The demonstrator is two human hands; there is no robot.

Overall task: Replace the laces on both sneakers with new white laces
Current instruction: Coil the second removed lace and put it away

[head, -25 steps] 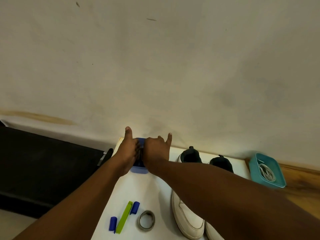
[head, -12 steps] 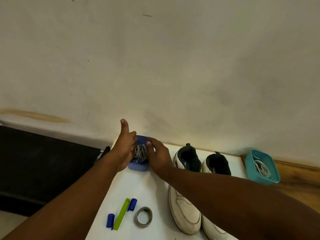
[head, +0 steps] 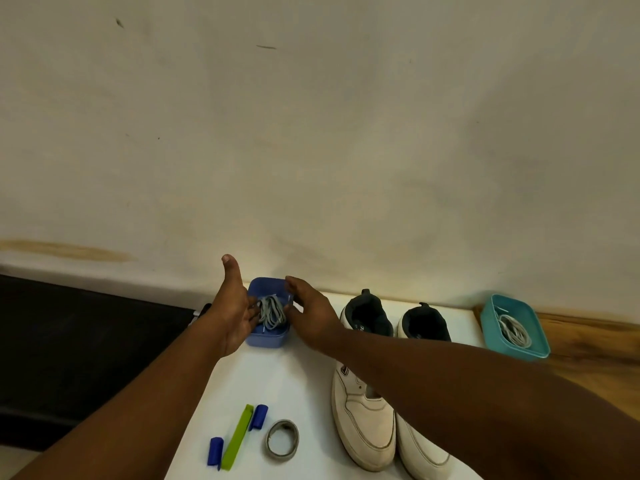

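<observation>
Where the white table [head: 304,382] comes closest, a green stick [head: 238,436] lies with a small blue piece [head: 215,451] on one side and another blue piece [head: 259,416] on the other. Just beside them lies a grey ring [head: 282,439].

To the right, two white sneakers [head: 363,410] sit side by side with their toes pointing near. No laces show on them. The right arm crosses over their middle.

Farther back sits a small blue box [head: 266,336]. A bunch of grey-white laces [head: 272,311] lies inside it.

Both hands are at this box. The left hand [head: 235,313] is at the left side of the box, thumb pointing up, and its fingers reach in and touch the laces. I cannot tell if they pinch the laces. The right hand [head: 308,310] is at the right side of the box, fingers spread loosely and holding nothing, just beside the laces.

Far off to the right sits a teal box [head: 540,341] with more laces [head: 514,330] in it, well apart from both hands. Behind everything stands a pale wall [head: 311,133].
</observation>
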